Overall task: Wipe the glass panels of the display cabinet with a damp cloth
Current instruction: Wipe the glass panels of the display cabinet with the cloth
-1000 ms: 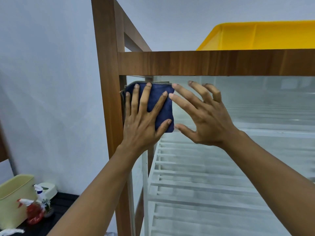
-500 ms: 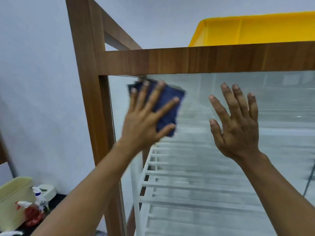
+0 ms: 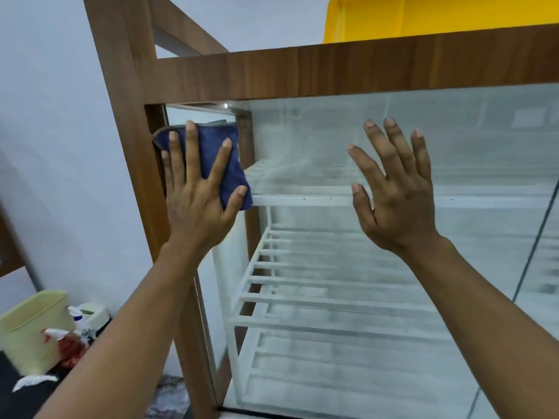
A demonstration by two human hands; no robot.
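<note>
Clear glass cabinet panel: my left hand presses the folded dark-blue cloth flat, grip spread wide for even contact. My right hand is splayed and empty, bracing I'd guess.

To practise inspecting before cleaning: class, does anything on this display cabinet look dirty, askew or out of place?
Yes: the glass panel carries a whitish, streaky haze across most of its width, so it looks unwiped. The left hand presses the blue cloth only at its top left corner. Nothing looks askew.

A plain pale wall stands left of the left hand; far below it, a cream bin sits on a dark surface.
</note>
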